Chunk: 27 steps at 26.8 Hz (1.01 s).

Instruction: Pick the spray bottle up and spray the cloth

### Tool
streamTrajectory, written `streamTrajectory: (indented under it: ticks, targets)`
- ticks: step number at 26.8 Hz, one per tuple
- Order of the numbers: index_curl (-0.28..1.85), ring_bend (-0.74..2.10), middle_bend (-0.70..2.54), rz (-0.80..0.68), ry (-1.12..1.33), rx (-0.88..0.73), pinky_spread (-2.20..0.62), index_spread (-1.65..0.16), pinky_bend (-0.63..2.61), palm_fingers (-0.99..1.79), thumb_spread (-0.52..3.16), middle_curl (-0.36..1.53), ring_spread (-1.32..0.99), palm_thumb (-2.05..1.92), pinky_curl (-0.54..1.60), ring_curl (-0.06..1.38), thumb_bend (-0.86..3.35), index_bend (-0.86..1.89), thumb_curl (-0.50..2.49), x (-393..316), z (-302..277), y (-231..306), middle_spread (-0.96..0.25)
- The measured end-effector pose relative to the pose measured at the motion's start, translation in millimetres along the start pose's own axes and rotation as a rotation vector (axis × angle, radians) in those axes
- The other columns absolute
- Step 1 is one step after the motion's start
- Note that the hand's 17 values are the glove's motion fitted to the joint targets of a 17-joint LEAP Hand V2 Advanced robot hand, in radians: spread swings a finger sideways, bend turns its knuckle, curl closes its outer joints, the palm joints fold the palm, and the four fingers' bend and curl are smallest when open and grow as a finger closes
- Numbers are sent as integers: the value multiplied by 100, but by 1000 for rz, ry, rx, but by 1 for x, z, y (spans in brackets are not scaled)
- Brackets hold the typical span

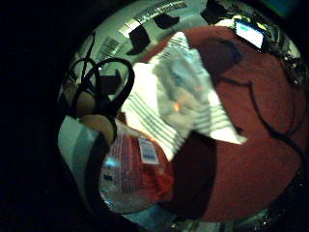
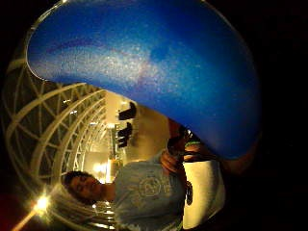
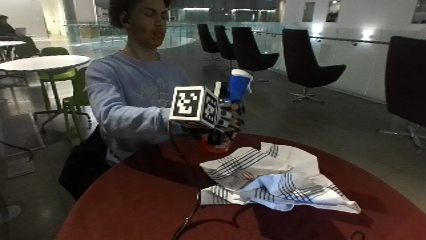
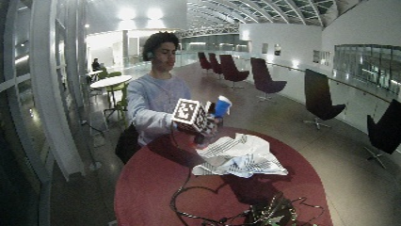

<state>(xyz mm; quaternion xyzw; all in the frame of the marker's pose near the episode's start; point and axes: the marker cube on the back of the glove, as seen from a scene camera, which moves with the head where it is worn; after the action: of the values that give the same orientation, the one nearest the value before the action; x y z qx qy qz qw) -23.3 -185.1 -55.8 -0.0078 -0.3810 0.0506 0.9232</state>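
The spray bottle (image 3: pixel 226 115) is off the table, held upright in the gloved right hand (image 3: pixel 223 120), whose fingers (image 3: pixel 233 114) are curled round its neck just under the blue spray head (image 3: pixel 238 82). The orange-red lower body hangs below the fingers, clear of the tabletop; in the little-finger palm view the labelled body (image 1: pixel 133 176) sits right against the palm, with two bare fingertips (image 1: pixel 99 123) beside it. In the thumb-side view the blue head (image 2: pixel 159 62) fills most of the frame, very close above the palm. Whether a finger rests on the trigger cannot be made out.

The cloth (image 3: pixel 273 177), white with dark stripes and a pale blue patch, lies crumpled on the red round table (image 3: pixel 120 200), out beyond the fingers and lower than them, near but not touching the bottle.

Judging from this, the pick-up is done: the bottle is lifted and gripped. The spraying looks not yet done; no mist shows. What seems left is aiming the nozzle at the cloth and squeezing the trigger.
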Motion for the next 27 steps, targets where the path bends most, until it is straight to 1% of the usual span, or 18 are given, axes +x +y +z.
streamTrajectory:
  ticks: [3,7,11,15,20,25,27]
  targets:
    - [21,63,28,-96,-142,68,-11,-25,49,113,77,45,-8,93,39,39,-3,8,60,-27,33,4,-6]
    - [22,62,28,-186,-246,75,-10,-25,49,112,77,45,-8,92,39,39,-3,9,60,-54,88,9,-6]
    - [21,61,28,-232,-276,44,-9,-25,49,111,79,45,-8,92,39,39,-3,9,60,-65,141,10,-6]
    - [22,60,27,-241,-261,25,-8,-25,49,111,80,45,-8,92,39,39,-3,9,60,-63,184,8,-6]
    - [22,60,27,-242,-232,26,-8,-25,48,110,82,44,-7,91,38,39,-3,9,60,-55,212,5,-6]
    - [21,59,27,-227,-229,20,-7,-25,48,109,84,44,-7,90,38,39,-3,9,59,-49,224,7,-5]
    - [22,59,27,-220,-232,-11,-7,-25,47,110,86,45,-7,89,38,39,-3,9,58,-49,225,9,-5]
